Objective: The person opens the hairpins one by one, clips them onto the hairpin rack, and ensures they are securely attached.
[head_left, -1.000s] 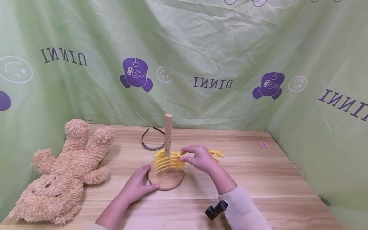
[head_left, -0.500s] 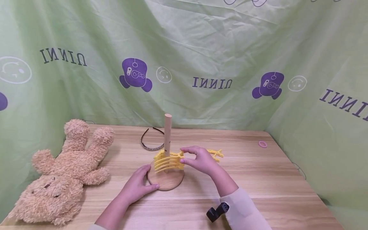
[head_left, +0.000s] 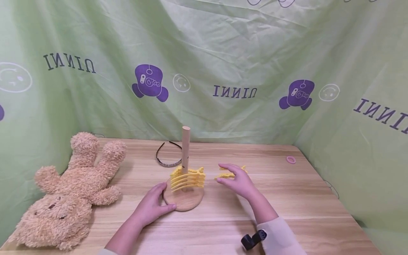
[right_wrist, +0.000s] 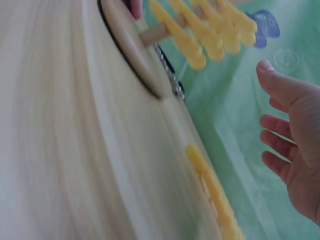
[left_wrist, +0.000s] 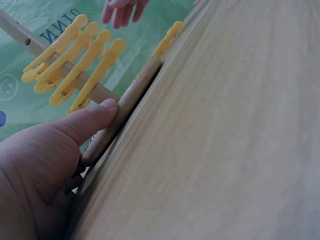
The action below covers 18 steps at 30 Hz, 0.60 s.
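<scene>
Several yellow alligator hair clips (head_left: 187,180) are clipped one above another on the lower post of a wooden stand (head_left: 186,148), all jutting across it. My left hand (head_left: 152,208) holds the round base (head_left: 186,202) by its near left rim; in the left wrist view the thumb (left_wrist: 102,116) presses its top edge while the fingers are mostly hidden below. To the right of the stand, my right hand (head_left: 239,181) hovers with nothing held, thumb and fingers apart, over loose yellow clips (head_left: 226,175) on the table. One loose clip (right_wrist: 210,190) shows in the right wrist view.
A fluffy teddy bear (head_left: 76,191) lies along the table's left side. Behind the post is a dark beaded headband (head_left: 169,164). A pink hair tie (head_left: 291,160) lies at the far right. Green printed cloth (head_left: 204,71) surrounds the table.
My right hand has let go of the top clip on the post and moved right, over the loose clips. The left hand stays on the base.
</scene>
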Each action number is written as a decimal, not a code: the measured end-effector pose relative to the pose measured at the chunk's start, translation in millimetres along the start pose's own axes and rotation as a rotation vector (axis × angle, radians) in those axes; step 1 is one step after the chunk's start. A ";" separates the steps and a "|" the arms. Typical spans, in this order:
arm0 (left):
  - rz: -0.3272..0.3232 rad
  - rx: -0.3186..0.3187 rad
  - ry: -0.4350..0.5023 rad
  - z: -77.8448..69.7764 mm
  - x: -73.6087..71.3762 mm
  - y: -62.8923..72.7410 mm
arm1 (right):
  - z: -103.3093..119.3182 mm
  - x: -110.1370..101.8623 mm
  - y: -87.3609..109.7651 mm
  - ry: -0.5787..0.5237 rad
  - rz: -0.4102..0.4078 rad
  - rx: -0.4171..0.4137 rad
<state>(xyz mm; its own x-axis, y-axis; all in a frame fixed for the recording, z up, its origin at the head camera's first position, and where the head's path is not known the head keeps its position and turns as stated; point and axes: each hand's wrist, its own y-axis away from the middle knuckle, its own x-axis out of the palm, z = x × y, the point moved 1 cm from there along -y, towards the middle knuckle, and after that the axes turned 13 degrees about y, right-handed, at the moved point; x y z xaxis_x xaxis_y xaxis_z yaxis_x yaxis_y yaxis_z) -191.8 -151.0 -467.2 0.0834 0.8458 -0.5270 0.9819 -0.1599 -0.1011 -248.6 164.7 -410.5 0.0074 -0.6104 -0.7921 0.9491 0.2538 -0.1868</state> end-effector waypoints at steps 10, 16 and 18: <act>-0.002 0.002 -0.005 -1.3 -0.6 0.5 | -51.8 -4.0 4.7 0.066 -0.008 0.142; 0.001 0.004 -0.005 -1.0 -0.2 0.5 | -70.3 -3.2 4.6 0.086 -0.016 0.155; 0.000 0.004 -0.005 -0.8 -0.3 0.3 | -74.0 -2.1 2.9 0.098 -0.019 0.162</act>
<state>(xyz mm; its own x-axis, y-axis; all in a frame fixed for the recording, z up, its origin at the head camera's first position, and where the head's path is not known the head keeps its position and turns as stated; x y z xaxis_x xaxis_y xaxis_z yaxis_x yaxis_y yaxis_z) -191.4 -150.8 -466.4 0.0827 0.8433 -0.5310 0.9812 -0.1622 -0.1048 -269.2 222.2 -452.4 -0.0344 -0.5361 -0.8435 0.9871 0.1140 -0.1128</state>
